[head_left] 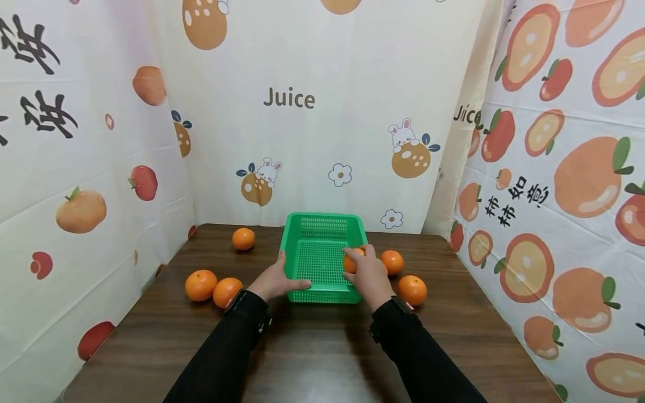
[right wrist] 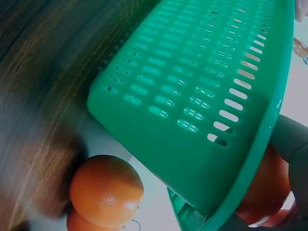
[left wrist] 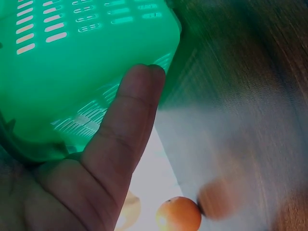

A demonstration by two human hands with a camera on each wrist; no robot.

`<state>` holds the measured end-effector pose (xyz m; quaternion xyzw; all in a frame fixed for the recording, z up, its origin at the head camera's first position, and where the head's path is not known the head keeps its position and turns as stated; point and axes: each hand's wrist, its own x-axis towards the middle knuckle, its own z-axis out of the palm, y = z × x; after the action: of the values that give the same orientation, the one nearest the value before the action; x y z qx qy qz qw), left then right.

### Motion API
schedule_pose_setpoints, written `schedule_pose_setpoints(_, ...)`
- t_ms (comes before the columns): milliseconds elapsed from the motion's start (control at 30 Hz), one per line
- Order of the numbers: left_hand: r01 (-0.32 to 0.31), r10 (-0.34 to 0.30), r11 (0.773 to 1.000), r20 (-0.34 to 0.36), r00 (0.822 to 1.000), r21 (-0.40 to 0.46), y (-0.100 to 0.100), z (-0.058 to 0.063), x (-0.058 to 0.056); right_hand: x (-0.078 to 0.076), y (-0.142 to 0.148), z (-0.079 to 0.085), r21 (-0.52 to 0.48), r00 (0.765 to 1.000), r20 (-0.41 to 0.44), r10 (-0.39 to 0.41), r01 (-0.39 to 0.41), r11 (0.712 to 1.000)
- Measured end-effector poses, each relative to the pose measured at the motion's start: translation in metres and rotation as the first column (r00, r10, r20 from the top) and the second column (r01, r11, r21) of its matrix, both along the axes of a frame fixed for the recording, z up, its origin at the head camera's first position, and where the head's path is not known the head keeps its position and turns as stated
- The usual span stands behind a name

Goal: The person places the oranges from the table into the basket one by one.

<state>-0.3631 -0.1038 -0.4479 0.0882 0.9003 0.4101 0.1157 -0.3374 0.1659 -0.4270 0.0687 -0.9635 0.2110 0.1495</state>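
Note:
A green perforated plastic basket [head_left: 322,295] stands on the table between both hands. My left hand [head_left: 277,280] is at its front left corner, fingers along the left side and the thumb stretched out across the front. In the left wrist view the straight thumb [left wrist: 125,115] overlaps the basket wall [left wrist: 72,72]. My right hand [head_left: 373,277] holds an orange [head_left: 351,261] between thumb and fingers at the basket's right side. The right wrist view shows this orange [right wrist: 266,185] past the basket rim, partly hidden by it.
Right of the basket lie an orange [head_left: 392,262] and a nearer orange [head_left: 412,290]. To the left are two oranges side by side, one [head_left: 201,285] beside another [head_left: 227,292], and a further orange [head_left: 243,239] behind. Printed curtains [head_left: 312,140] enclose the wooden table [head_left: 312,358].

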Motion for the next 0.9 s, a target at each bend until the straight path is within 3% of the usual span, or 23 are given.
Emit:
schedule_pose_setpoints(433,0.013,-0.012,1.0,-0.015,1.0,0.025,-0.002,-0.004,0.002,-0.001,-0.013,-0.01,0.111,0.999,-0.018,0.036,-0.033,0.993)
schedule_pose_setpoints(600,0.017,-0.017,1.0,-0.013,1.0,0.025,-0.004,-0.003,0.001,-0.005,-0.015,-0.007,0.17,0.998,0.021,0.06,-0.063,0.983)
schedule_pose_setpoints(900,0.022,-0.022,1.0,-0.008,1.0,0.013,-0.001,-0.004,-0.003,-0.01,-0.015,-0.005,0.177,0.994,0.104,0.046,-0.064,0.982)
